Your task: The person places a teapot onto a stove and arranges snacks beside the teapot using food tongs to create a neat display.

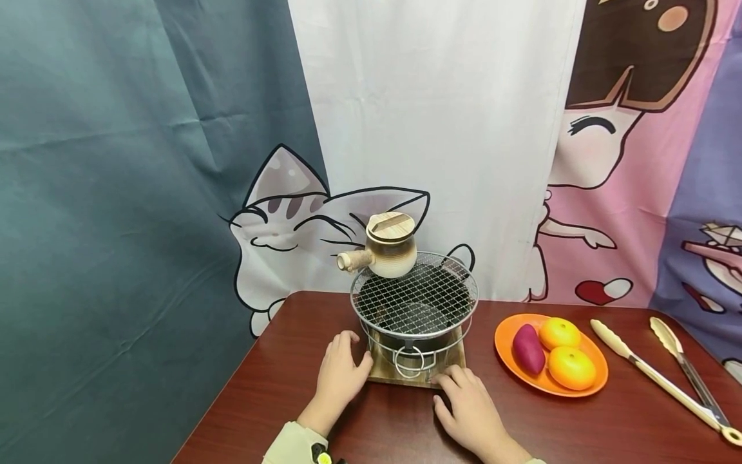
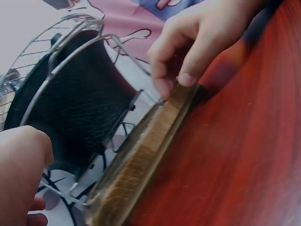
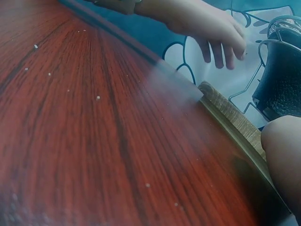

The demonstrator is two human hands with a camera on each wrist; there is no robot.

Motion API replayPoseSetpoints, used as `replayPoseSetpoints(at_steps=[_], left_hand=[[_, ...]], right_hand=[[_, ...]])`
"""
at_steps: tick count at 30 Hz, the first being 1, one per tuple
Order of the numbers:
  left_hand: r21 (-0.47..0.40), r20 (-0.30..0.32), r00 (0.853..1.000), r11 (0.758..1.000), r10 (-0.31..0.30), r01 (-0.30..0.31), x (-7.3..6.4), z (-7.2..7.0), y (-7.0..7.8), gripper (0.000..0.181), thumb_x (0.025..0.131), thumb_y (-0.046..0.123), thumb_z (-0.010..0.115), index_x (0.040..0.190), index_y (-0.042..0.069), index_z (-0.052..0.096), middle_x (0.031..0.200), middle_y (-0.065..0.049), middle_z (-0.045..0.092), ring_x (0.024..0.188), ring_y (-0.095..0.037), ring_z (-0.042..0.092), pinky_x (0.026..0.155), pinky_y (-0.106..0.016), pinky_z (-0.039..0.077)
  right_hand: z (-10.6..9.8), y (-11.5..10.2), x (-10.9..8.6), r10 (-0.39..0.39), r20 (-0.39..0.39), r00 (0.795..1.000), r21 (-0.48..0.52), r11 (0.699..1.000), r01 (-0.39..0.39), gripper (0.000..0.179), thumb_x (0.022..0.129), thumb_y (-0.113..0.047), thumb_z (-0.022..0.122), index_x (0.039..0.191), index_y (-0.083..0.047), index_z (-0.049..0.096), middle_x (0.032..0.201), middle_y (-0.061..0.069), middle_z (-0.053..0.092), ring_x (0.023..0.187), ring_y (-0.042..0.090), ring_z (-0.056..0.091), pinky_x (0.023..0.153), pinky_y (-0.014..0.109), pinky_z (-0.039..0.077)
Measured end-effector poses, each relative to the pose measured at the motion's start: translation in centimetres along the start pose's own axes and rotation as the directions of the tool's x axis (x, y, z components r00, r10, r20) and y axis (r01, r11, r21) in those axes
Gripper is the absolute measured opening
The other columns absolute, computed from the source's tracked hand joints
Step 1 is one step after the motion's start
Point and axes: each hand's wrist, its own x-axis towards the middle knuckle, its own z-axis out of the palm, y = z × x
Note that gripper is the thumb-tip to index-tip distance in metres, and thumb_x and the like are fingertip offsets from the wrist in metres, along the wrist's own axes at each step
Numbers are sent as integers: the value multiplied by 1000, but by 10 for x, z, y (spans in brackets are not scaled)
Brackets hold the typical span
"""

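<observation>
A round charcoal grill with a wire mesh point(image 1: 417, 309) stands on a square wooden board point(image 1: 400, 377). On the back left of the mesh sits a small side-handled teapot point(image 1: 394, 258) with a wooden lid. My left hand point(image 1: 341, 372) is beside the board's front left corner, fingers relaxed and holding nothing. In the right wrist view, that left hand point(image 3: 214, 35) appears over the board's far end. My right hand point(image 1: 468, 405) is at the front right corner. In the left wrist view, the right hand's point(image 2: 207, 40) thumb and index finger pinch the board edge.
Right of the grill, an orange plate point(image 1: 504, 370) carries a purple sweet potato point(image 1: 529, 349) and two oranges point(image 1: 570, 367). Farther right lie open tongs point(image 1: 672, 380) with pale tips. A printed curtain point(image 1: 452, 129) hangs behind the dark red table point(image 1: 243, 399).
</observation>
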Motion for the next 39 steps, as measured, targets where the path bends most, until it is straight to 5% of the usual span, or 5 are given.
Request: replayPoseSetpoints(at_steps=[10, 18, 28, 39], left_hand=[[58, 33, 990, 989, 134, -136, -14, 23, 6, 22, 78, 24, 69, 96, 11, 65, 95, -3, 56, 90, -26, 55, 76, -42, 49], [68, 19, 974, 971, 228, -229, -25, 37, 15, 26, 78, 25, 72, 103, 17, 70, 98, -2, 56, 92, -22, 52, 76, -39, 50], [158, 91, 934, 921, 346, -357, -39, 42, 16, 31, 77, 27, 74, 107, 16, 75, 118, -5, 60, 109, -26, 55, 94, -44, 49], [162, 91, 908, 893, 410, -420, -44, 39, 18, 26, 74, 25, 76, 99, 19, 74, 104, -2, 58, 104, -24, 54, 96, -46, 46]], right_hand=[[0, 0, 0, -2, -3, 1000, 7, 1000, 2, 23, 74, -19, 77, 96, -17, 72, 96, -5, 57, 90, 19, 54, 78, 43, 48], [-3, 0, 1, 14, 20, 1000, 10, 1000, -14, 24, 74, -18, 78, 97, -15, 72, 97, -4, 57, 89, 20, 54, 78, 43, 47], [-1, 0, 1, 12, 28, 1000, 10, 1000, -12, 24, 75, -19, 78, 98, -15, 72, 97, -4, 56, 89, 20, 53, 77, 43, 47], [-1, 1, 1, 4, 20, 1000, 9, 1000, -4, 24, 75, -19, 78, 97, -16, 72, 98, -4, 57, 90, 19, 54, 78, 43, 48]])
